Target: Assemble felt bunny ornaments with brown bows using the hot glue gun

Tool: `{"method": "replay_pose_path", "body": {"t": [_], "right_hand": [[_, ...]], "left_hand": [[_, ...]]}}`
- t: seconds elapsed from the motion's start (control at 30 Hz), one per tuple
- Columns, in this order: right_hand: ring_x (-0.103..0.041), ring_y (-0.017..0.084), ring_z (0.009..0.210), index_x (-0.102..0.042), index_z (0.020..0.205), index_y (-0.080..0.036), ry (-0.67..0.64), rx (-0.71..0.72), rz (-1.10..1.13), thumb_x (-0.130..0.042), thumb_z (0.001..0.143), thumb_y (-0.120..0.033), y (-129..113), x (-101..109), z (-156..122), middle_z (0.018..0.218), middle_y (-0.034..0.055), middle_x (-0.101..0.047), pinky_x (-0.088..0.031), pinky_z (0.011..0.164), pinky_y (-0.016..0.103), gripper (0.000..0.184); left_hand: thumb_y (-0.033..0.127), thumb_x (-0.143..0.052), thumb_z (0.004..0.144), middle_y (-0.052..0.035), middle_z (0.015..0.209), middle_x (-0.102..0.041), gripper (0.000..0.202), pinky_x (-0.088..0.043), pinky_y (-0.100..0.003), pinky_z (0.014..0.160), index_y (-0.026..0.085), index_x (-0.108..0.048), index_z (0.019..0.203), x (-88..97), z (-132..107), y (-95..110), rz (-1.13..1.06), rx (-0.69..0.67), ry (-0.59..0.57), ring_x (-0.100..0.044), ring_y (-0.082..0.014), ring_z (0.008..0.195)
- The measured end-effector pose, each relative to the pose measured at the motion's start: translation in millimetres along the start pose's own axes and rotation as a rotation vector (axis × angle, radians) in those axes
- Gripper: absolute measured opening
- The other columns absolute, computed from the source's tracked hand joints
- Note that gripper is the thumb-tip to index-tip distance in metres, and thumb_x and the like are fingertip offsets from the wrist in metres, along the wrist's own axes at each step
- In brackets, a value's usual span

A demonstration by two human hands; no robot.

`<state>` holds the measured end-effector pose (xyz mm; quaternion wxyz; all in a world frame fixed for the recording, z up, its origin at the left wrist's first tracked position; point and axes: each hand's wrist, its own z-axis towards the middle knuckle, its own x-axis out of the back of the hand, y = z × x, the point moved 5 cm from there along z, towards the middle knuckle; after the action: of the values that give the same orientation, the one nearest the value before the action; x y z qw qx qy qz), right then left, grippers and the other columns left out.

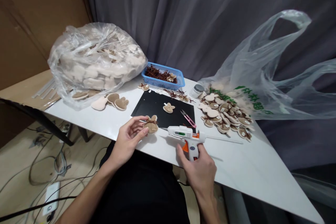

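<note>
Felt bunny (151, 125) pinched left hand (127, 140), right hand (200, 170) gripping glue gun (187, 135)

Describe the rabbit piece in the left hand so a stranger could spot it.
Find the black mat on the white table. At its near left corner, the left hand pinches a rabbit piece with a brown bow, by the glue gun nozzle. Only this one is held; the mat's other rabbit lies loose.
</note>
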<state>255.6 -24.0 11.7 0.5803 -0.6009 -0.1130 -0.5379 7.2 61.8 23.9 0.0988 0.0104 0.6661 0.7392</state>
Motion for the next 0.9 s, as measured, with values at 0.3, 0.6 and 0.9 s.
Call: {"method": "replay_pose_path", "body": {"t": [0.3, 0.6, 0.9], "right_hand": [[-0.074, 0.042, 0.091, -0.067, 0.120, -0.017, -0.107, -0.284, -0.112, -0.056, 0.070, -0.091, 49.5, 17.6, 25.1, 0.092, 0.0205, -0.079, -0.055, 0.076, 0.045, 0.090], [-0.074, 0.046, 0.094, -0.076, 0.105, -0.021, -0.042, -0.201, -0.351, -0.050, 0.082, -0.089, 144.5, 37.0, 63.0, 0.093, 0.0214, -0.078, -0.058, 0.085, 0.059, 0.077], [-0.063, 0.040, 0.086, -0.061, 0.093, -0.022, 0.348, 0.108, -0.433, -0.025, 0.094, -0.087, 97.4, 50.4, 85.5, 0.094, 0.0211, -0.065, -0.052, 0.079, 0.051, 0.074]], "left_hand": [[0.046, -0.081, 0.090, -0.0080, 0.113, -0.080, 0.039, -0.061, -0.034, 0.090, 0.022, -0.074, 0.120, 3.0, -4.1, -1.9, 0.058, -0.004, 0.018, -0.075, -0.0225, 0.097], [0.057, -0.074, 0.091, -0.0065, 0.111, -0.080, 0.042, -0.060, -0.036, 0.086, 0.027, -0.075, 0.120, 12.7, -3.4, -18.7, 0.252, -0.068, 0.085, -0.074, -0.0243, 0.092], [0.055, -0.071, 0.092, -0.0041, 0.102, -0.081, 0.039, -0.060, -0.036, 0.085, 0.028, -0.076, 0.120, 7.8, -7.5, -23.4, 0.381, -0.125, 0.118, -0.075, -0.0246, 0.091]]}}
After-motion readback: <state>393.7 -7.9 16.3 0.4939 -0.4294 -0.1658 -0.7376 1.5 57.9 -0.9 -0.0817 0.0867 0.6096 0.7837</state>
